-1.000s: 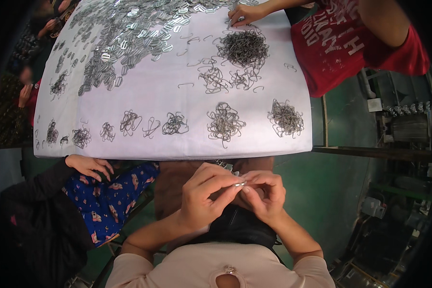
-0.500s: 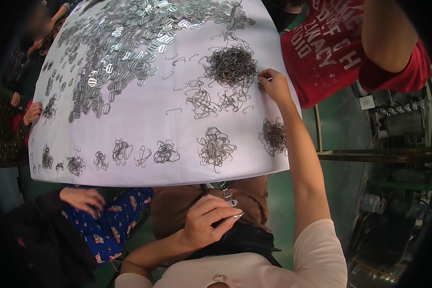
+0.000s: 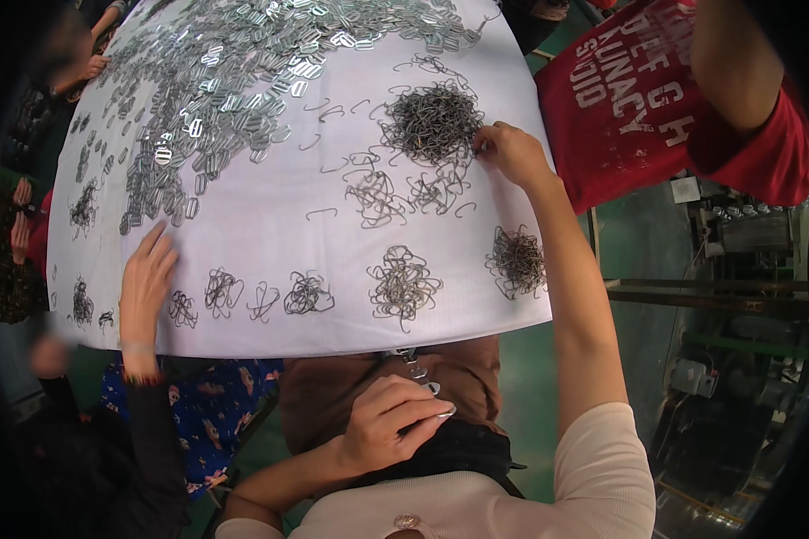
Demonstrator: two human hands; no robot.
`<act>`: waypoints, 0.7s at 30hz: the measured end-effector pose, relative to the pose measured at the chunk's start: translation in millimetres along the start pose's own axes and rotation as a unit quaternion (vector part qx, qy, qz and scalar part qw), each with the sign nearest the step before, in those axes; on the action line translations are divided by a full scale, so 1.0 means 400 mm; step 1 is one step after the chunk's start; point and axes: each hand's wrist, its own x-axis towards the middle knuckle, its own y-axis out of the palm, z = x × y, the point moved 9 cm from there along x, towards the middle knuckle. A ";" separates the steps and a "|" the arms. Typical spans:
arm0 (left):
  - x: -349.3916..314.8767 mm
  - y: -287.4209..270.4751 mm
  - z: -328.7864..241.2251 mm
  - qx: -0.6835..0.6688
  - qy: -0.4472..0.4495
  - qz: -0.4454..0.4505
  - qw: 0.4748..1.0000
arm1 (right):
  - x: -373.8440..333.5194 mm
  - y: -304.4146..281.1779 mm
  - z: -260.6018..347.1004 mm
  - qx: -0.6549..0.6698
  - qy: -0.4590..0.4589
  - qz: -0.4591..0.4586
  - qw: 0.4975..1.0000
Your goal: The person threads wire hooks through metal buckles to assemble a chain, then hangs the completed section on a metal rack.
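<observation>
Over my lap, my left hand [image 3: 388, 422] is closed with a small shiny metal buckle [image 3: 446, 411] between thumb and fingers. A short string of linked metal pieces [image 3: 415, 366] trails from beside that hand toward the table edge. My right hand [image 3: 514, 153] reaches across the table's right side, its thumb and fingertips pinched together at the right rim of a dense pile of bent wire hooks [image 3: 433, 121]. What lies between those fingertips is too small to make out. Looser wire hooks [image 3: 376, 196] are scattered just below the pile.
Flat slotted metal buckles [image 3: 243, 99] cover the far left of the white table [image 3: 252, 211]. Small heaps of wire hooks [image 3: 404, 283] line its near edge, another heap [image 3: 517, 260] beside my right forearm. A co-worker's hand [image 3: 146, 278] rests at left; a person in a red shirt [image 3: 620, 108] is at right.
My right hand has moved slightly left, onto the rim of the hook pile. My left hand has barely moved. The left co-worker's hand has risen from their lap onto the table.
</observation>
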 end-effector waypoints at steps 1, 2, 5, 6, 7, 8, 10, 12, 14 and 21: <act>0.001 -0.001 0.000 0.000 0.000 -0.001 1.000 | -0.006 -0.002 0.010 -0.018 -0.025 -0.022 0.999; 0.001 -0.001 0.001 -0.003 -0.001 -0.002 1.000 | -0.012 -0.003 0.020 -0.036 -0.050 -0.043 0.997; 0.002 -0.001 -0.003 -0.007 -0.001 -0.003 1.000 | -0.027 0.002 0.039 -0.101 -0.109 -0.110 0.983; 0.000 -0.002 -0.002 -0.007 -0.003 -0.005 1.000 | -0.033 0.001 0.047 -0.101 -0.111 -0.110 0.983; -0.002 -0.004 -0.002 -0.006 -0.004 -0.007 1.000 | -0.039 0.003 0.041 -0.033 -0.089 -0.097 0.991; -0.003 -0.006 -0.005 -0.003 0.006 -0.006 1.000 | -0.042 0.005 0.035 0.035 -0.067 -0.084 0.994; -0.008 -0.006 -0.012 0.000 0.014 -0.005 1.000 | -0.050 0.014 0.003 0.232 0.004 -0.029 0.972; -0.010 -0.010 -0.007 -0.010 -0.008 -0.013 1.000 | -0.063 0.046 -0.021 0.417 0.077 0.024 0.905; -0.010 -0.013 -0.013 -0.010 -0.012 -0.014 1.000 | -0.076 0.070 -0.044 0.585 0.135 0.019 0.799; -0.023 -0.019 -0.008 -0.015 -0.030 -0.027 0.999 | -0.115 0.036 -0.022 0.618 0.155 0.000 0.771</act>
